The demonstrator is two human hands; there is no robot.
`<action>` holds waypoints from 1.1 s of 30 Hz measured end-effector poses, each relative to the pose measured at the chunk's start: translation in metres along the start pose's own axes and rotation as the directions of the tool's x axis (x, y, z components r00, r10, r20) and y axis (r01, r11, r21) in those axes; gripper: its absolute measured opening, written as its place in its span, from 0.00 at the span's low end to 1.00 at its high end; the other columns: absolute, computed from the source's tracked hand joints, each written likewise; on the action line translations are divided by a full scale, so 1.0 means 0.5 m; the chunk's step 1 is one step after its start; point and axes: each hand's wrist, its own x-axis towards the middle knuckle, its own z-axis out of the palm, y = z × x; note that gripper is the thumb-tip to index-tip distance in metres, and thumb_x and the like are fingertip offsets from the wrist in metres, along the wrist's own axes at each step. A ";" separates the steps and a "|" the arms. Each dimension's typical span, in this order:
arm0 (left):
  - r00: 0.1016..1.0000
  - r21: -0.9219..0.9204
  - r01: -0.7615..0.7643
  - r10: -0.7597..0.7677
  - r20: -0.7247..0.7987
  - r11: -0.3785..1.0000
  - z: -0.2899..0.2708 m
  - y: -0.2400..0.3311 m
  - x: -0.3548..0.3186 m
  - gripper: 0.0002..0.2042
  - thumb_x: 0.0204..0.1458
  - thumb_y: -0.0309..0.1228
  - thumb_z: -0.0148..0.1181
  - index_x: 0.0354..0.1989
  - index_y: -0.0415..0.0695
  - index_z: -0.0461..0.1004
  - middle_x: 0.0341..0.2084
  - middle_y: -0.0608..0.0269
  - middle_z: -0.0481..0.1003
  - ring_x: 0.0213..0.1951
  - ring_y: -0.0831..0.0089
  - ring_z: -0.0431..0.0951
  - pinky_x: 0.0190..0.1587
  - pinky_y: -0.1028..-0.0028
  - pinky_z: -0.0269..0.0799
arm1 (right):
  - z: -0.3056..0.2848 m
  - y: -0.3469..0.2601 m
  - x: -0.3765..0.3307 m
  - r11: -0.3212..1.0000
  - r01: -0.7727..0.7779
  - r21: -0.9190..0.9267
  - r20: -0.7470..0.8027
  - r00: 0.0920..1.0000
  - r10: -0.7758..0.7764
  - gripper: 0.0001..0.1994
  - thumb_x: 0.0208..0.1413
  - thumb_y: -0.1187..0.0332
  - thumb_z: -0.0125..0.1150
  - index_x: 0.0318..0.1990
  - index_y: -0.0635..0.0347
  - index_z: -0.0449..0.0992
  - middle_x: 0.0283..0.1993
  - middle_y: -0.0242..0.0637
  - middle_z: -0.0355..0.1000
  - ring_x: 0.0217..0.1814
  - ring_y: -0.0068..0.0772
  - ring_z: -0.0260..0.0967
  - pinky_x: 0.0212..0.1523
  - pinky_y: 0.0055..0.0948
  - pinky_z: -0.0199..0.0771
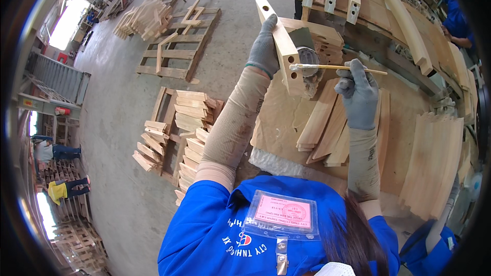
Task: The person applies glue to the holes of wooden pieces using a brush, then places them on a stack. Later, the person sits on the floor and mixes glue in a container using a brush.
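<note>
Slats (322,122) of pale wood lie on the worktop (276,122), between the two grips and nearer the wearer. A smeared container (308,57) stands beyond the block, to the left of the right grip (358,89), partly hidden by block and brush. Well left of the left grip (263,46), a pallet (179,53) on the floor bears wooden pieces. The block (284,46), raised over the worktop, is clasped by the left grip; the right grip pinches the brush (332,67). The block's long axis slants from far left to near right; the brush lies nearly crosswise, tip leftward at the near end — contact cannot be told. Block: pale, squared, dark holes at both ends. Brush: tan stick, white-coated tip.
</note>
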 end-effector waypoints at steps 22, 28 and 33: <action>0.986 0.045 -0.026 0.018 0.168 0.999 0.065 0.025 -0.126 0.23 0.51 0.51 0.56 0.37 0.38 0.66 0.20 0.56 0.69 0.19 0.68 0.74 0.20 0.73 0.74 | -0.036 -0.075 -0.061 0.947 0.286 -0.145 0.596 0.789 -0.147 0.04 0.55 0.79 0.51 0.36 0.67 0.72 0.37 0.52 0.74 0.28 0.33 0.74 0.29 0.27 0.78; 0.986 0.093 -0.055 0.040 0.160 0.994 0.069 0.023 -0.139 0.24 0.50 0.51 0.57 0.36 0.39 0.66 0.20 0.56 0.69 0.19 0.69 0.74 0.20 0.73 0.74 | 0.011 -0.090 -0.049 0.932 0.352 -0.087 0.548 0.798 -0.251 0.05 0.55 0.79 0.51 0.38 0.67 0.72 0.37 0.52 0.74 0.27 0.34 0.74 0.29 0.27 0.77; 0.990 0.046 -0.001 -0.005 0.142 0.999 0.061 0.023 -0.139 0.24 0.50 0.51 0.57 0.37 0.38 0.65 0.22 0.55 0.69 0.19 0.70 0.74 0.19 0.74 0.74 | 0.010 -0.084 -0.038 0.907 0.409 -0.098 0.603 0.749 -0.273 0.06 0.54 0.80 0.51 0.38 0.67 0.72 0.39 0.53 0.74 0.29 0.35 0.75 0.32 0.28 0.77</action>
